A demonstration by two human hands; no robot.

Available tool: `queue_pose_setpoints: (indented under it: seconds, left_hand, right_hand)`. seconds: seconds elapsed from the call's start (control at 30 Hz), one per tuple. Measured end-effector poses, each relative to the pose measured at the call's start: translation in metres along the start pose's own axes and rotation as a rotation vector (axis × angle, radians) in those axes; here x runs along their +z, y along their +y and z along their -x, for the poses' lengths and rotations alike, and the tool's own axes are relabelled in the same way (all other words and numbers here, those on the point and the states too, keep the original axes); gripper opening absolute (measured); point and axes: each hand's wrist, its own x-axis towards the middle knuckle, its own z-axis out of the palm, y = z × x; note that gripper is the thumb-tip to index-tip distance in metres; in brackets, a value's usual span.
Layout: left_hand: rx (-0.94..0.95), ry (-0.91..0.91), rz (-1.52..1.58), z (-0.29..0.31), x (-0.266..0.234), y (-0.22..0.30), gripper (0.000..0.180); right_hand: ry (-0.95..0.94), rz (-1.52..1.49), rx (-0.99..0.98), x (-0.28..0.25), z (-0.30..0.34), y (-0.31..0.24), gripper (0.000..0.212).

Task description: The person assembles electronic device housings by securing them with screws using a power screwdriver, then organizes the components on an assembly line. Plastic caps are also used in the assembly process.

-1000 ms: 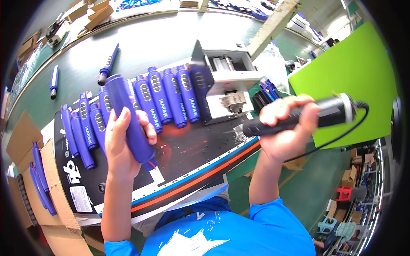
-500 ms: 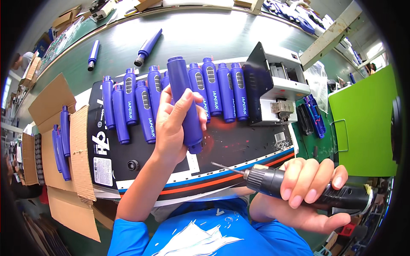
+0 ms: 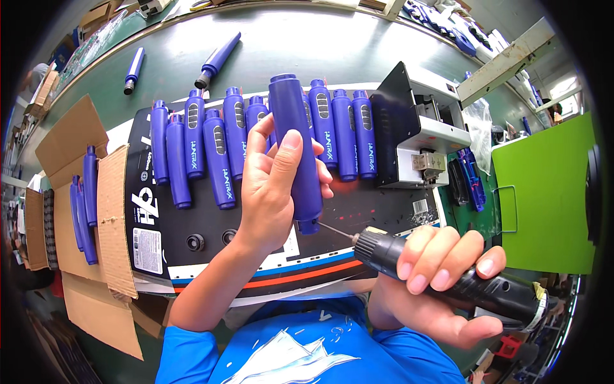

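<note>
My left hand (image 3: 272,192) is wrapped round a purple-blue tubular handle (image 3: 296,137), tilted with its narrower end toward me. My right hand (image 3: 448,272) grips a black electric screwdriver (image 3: 387,256) from the side. Its thin bit points left, with the tip at the handle's lower end, beside a small hole; whether it has entered cannot be made out. Behind the held handle, several similar handles (image 3: 219,160) lie in a row, some with grey button panels and red wires at the top. Two black ring-shaped caps (image 3: 195,242) lie left of my forearm, one partly hidden.
A black printed mat (image 3: 358,221) covers the bench. An open cardboard box (image 3: 118,217) with several handles stands left. A white and black machine (image 3: 430,131) is on the right, next to a green panel (image 3: 543,192). Two more handles (image 3: 219,61) lie at the back.
The screwdriver has moved up and left, bringing its bit to the handle's lower end. My left hand and the handle have shifted slightly right. A second black cap has come into view.
</note>
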Motion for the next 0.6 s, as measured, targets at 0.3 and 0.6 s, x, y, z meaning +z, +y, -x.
queue_pose_setpoints:
  seconds: [0.3, 0.6]
  left_hand:
    - [0.030, -0.027, -0.031, 0.009, 0.002, -0.006, 0.037]
    - [0.106, 0.019, -0.039, 0.038, 0.009, 0.025, 0.042]
  right_hand:
    - [-0.190, 0.057, -0.123, 0.002, 0.012, 0.005, 0.050]
    - [-0.114, -0.099, 0.003, 0.004, 0.014, -0.022, 0.054]
